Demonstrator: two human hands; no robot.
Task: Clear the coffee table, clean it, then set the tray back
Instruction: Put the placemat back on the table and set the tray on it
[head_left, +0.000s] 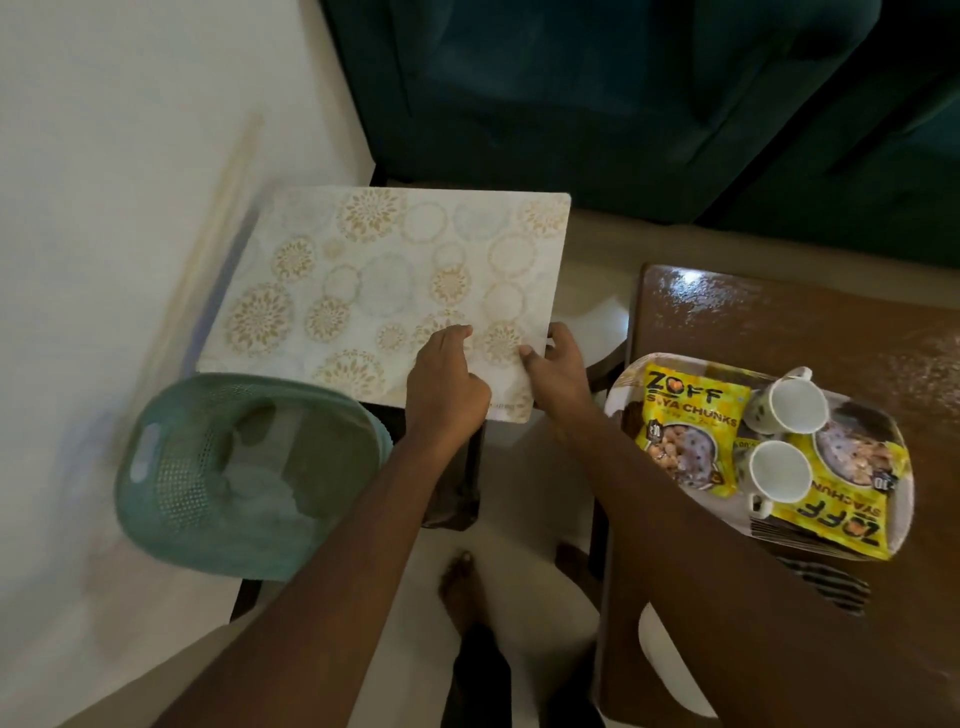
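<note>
Head view: the left hand (448, 375) and the right hand (557, 368) both pinch the lower right corner of the patterned placemat (374, 275) at frame centre, held off the brown tabletop (805, 317). At right, the tray (670, 358) sits on that tabletop with two cups (797, 402) and soya chunk packets (691, 410). Clearing looks only partly done; wiping and resetting the tray remain.

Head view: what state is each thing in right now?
placemat: held by its near corner
left hand: grips placemat, fingers on top
right hand: pinches placemat edge
tray: on coffee table, loaded
far cup, near cup: mouths up, look empty
left packet, right packet: lying on tray
basket: open, something pale inside
</note>
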